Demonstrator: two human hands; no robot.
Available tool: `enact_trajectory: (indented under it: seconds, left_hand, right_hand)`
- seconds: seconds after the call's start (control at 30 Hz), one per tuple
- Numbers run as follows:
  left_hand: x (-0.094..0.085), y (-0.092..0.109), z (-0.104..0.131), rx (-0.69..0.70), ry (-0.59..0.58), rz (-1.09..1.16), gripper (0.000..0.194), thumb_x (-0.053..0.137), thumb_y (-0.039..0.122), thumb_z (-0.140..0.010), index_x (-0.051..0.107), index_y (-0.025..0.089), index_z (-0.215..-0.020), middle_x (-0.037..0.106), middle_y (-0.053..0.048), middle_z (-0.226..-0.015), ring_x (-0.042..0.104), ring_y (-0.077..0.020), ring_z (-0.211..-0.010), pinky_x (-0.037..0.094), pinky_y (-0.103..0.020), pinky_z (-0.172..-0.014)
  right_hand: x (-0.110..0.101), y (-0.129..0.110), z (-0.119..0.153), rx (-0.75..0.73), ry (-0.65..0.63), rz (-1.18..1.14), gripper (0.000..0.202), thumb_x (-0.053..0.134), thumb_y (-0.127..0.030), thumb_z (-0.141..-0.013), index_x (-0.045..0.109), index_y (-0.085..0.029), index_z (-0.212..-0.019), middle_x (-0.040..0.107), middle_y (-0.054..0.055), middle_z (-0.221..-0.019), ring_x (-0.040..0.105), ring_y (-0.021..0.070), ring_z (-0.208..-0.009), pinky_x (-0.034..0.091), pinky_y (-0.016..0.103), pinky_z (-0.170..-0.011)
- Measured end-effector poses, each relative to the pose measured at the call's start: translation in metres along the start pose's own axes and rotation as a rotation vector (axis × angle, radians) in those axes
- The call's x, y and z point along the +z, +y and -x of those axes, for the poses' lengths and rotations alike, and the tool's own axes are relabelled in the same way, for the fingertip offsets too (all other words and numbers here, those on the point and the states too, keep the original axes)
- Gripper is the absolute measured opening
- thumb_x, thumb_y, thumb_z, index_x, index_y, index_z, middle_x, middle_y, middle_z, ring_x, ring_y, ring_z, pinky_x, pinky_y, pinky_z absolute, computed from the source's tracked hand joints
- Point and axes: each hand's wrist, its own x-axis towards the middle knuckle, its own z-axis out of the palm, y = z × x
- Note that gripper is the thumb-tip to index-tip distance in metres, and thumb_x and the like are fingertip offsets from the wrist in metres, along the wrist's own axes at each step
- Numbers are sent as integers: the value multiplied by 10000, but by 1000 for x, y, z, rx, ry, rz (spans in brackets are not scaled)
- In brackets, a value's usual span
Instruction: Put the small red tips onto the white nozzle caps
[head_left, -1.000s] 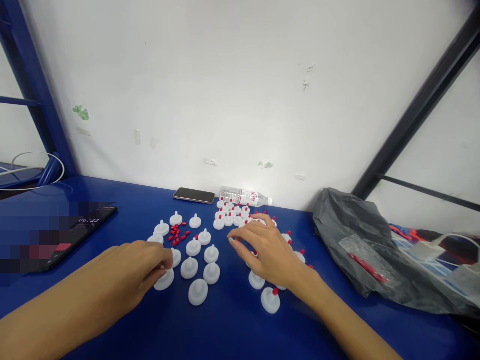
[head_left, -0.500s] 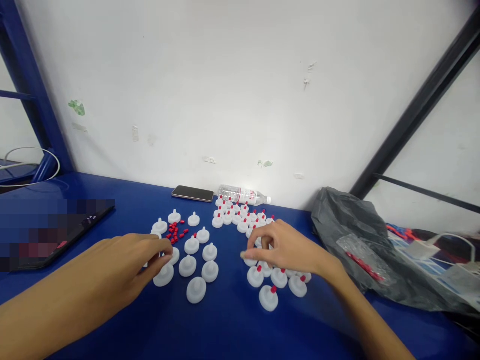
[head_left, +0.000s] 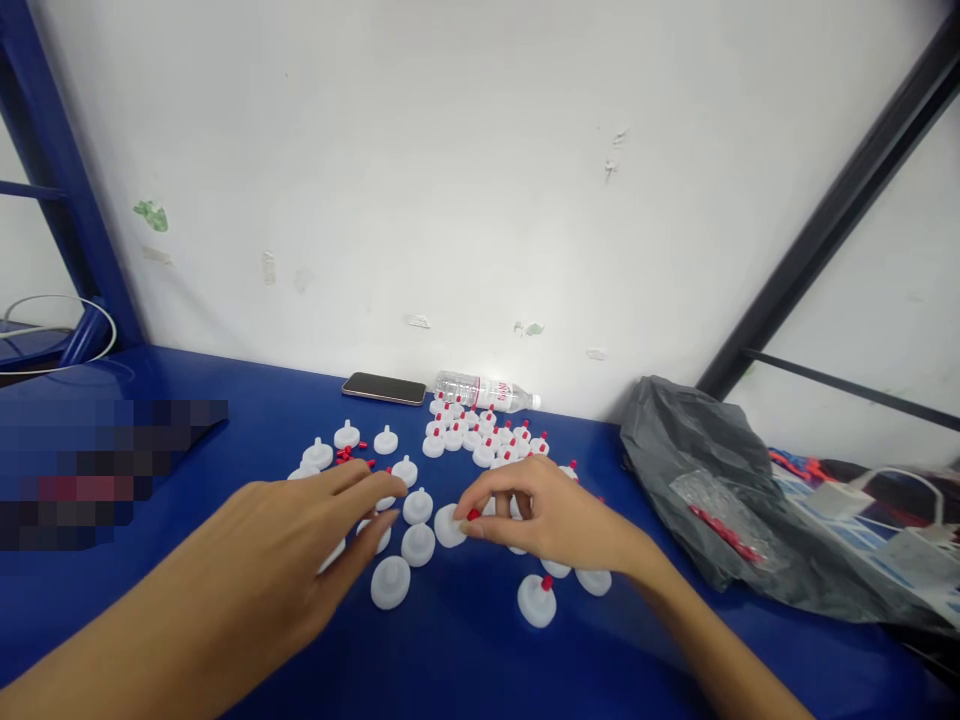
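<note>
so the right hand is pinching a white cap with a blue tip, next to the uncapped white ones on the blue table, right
Not quite: the tip is red, not blue. In the head view the right hand pinches a white cap with a red tip, beside the plain white caps on the blue table.

On the surface I count one phone (head_left: 384, 389), one clear water bottle (head_left: 486, 391), one grey plastic bag (head_left: 697, 470). White caps (head_left: 391, 582) and loose red tips (head_left: 346, 455): several of each, too crowded to count exactly.
</note>
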Motion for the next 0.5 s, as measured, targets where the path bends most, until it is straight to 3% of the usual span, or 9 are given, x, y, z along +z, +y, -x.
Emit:
enact_trajectory:
  seconds: [0.13, 0.23, 0.33, 0.4, 0.5]
  left_hand:
    - [18, 12, 3, 78, 7, -72, 407, 596, 503, -1149, 810, 322, -1446, 913, -67, -1303, 906, -311, -891, 601, -380, -625]
    - [30, 14, 4, 66, -47, 18, 269, 642, 409, -1133, 827, 346, -1318, 906, -24, -1208, 865, -250, -816, 536, -340, -595]
    - [30, 15, 2, -4, -2, 137, 216, 621, 365, -1138, 826, 338, -1199, 865, 25, -985, 794, -204, -733, 500, -318, -618]
    - [27, 16, -2, -84, 60, 219, 234, 654, 422, -1121, 840, 321, -1220, 847, 31, -921, 759, -188, -693, 492, -303, -612]
    - [22, 20, -9, -237, 95, 355, 364, 732, 584, -1056, 878, 310, -1246, 780, 49, -753, 646, -162, -567, 454, -276, -532]
  right_hand:
    - [10, -8, 2, -17, 55, -84, 60, 860, -294, -1041, 913, -268, -1054, 792, -50, -743, 652, 131, -606, 472, 245, -560]
    - [12, -12, 3, -16, 28, -234, 105, 872, -352, -1020, 906, -270, -1077, 772, -49, -722, 633, 124, -602, 458, 239, -560]
    - [13, -12, 1, -35, 21, -418, 410, 958, -341, -932, 849, -295, -1325, 845, -13, -955, 680, 120, -686, 481, 230, -601]
    - [15, -9, -1, -44, 75, -446, 635, 1007, -286, -869, 780, -343, -1459, 831, 6, -1139, 687, 110, -735, 472, 218, -599]
    - [18, -3, -3, -91, 153, -358, 737, 1061, -224, -803, 774, -391, -1462, 744, 29, -1381, 697, 111, -836, 495, 202, -596]
